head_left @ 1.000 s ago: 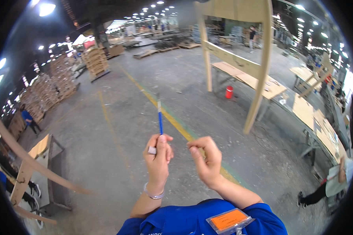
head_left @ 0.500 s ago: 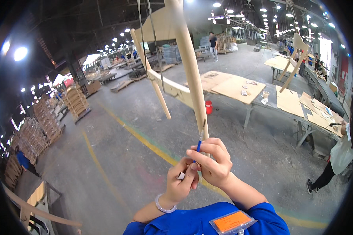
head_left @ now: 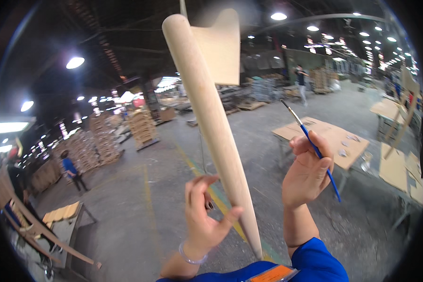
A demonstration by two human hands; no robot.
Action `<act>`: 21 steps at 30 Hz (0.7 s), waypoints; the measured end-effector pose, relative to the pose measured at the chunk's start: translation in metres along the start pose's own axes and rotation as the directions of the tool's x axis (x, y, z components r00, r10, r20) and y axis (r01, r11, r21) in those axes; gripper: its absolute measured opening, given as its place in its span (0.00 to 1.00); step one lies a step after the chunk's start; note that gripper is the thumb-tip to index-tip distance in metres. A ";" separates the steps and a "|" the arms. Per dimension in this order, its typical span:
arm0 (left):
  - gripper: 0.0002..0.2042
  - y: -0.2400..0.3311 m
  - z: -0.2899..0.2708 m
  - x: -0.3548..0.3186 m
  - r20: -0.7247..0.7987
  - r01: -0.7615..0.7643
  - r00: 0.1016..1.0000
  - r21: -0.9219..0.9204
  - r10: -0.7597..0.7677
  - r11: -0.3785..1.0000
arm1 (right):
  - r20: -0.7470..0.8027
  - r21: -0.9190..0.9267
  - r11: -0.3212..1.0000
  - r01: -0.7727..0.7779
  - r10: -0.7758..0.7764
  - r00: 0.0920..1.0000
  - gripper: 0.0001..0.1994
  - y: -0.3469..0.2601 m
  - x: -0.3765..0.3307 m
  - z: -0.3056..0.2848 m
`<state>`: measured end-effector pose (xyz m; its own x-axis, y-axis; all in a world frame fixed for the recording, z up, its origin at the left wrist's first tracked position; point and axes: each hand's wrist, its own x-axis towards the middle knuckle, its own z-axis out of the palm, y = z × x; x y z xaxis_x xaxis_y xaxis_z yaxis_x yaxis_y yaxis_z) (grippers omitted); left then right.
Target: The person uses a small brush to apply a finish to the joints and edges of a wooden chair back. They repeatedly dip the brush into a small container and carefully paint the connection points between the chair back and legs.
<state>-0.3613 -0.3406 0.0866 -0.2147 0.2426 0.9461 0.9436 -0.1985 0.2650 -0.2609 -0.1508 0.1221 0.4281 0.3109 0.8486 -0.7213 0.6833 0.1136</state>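
Observation:
A pale, tapered wooden leg (head_left: 211,117) runs from the top of the view down between my hands, joined at its upper end to a flat wooden panel (head_left: 218,47). My right hand (head_left: 308,174) is raised to the right of the leg and holds a thin blue-handled brush (head_left: 315,148), bristles pointing up and left, apart from the wood. My left hand (head_left: 204,221) sits lower on the leg's left side. Its thumb rests against the leg near the narrow tip, and its fingers pinch a small dark object (head_left: 209,205).
A worktable covered with cardboard (head_left: 324,136) stands at right, with more tables (head_left: 390,113) behind it. Stacked wooden parts on pallets (head_left: 143,127) line the left. A person in blue (head_left: 73,169) walks at left. Curved wooden pieces (head_left: 33,225) and a small stand (head_left: 63,211) sit at lower left.
The view has tilted up and the wooden leg now fills the centre. My hands have separated: the right rose to the right with the brush, and the left moved to the leg's tip.

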 end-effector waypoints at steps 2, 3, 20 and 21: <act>0.38 0.007 0.007 -0.004 0.009 0.022 1.000 0.051 -0.023 0.998 | -0.006 0.157 0.988 -0.003 0.004 1.000 0.29 0.028 0.020 0.006; 0.37 0.012 0.009 -0.005 0.004 0.040 0.999 0.027 -0.040 0.999 | 0.002 0.225 0.974 -0.008 0.008 1.000 0.29 0.041 0.031 0.011; 0.24 0.021 0.022 -0.015 -0.349 0.455 0.867 0.261 -0.356 0.851 | 0.175 0.808 0.564 -0.173 0.051 0.983 0.13 0.162 0.081 0.119; 0.25 0.022 0.022 -0.013 -0.367 0.461 0.860 0.258 -0.355 0.849 | 0.194 0.817 0.541 -0.201 0.070 0.979 0.12 0.165 0.077 0.123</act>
<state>-0.3323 -0.3270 0.0754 -0.6121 -0.0692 0.7877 0.7674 0.1883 0.6129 -0.4138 -0.0955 0.2703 0.2629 0.2238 0.9385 -0.9207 -0.2326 0.3133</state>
